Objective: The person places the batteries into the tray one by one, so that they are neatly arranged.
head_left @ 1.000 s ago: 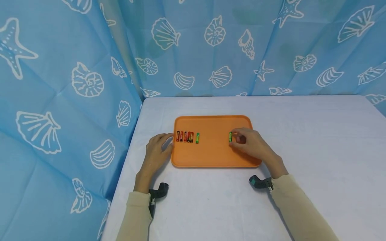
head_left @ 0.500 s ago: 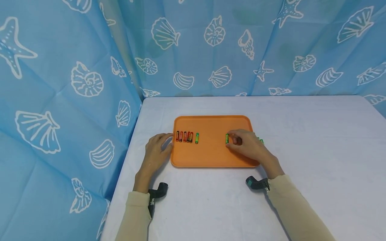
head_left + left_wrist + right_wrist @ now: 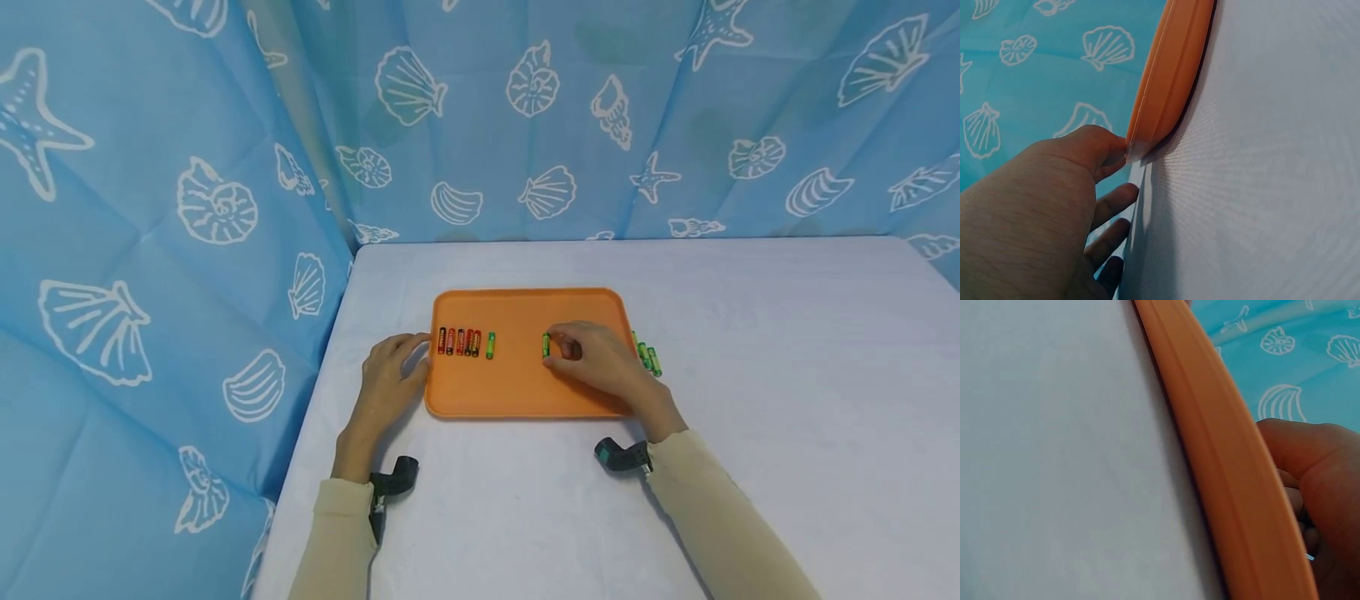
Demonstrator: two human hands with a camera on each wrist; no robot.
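On the orange tray, a row of several red and black batteries lies near the left end. A green battery stands apart just right of that row. My right hand is over the right half of the tray and pinches another green battery between thumb and finger. The tray wall hides this battery in the right wrist view. My left hand touches the tray's left rim with thumb and fingertip; its other fingers are loosely spread in the left wrist view.
Several green batteries lie on the white tablecloth just beyond the tray's right edge, partly behind my right hand. A blue curtain with shell prints hangs behind the table and along its left side.
My right hand has moved left across the tray with the green battery, uncovering the green batteries to the right of the tray. My left hand has stayed at the rim.
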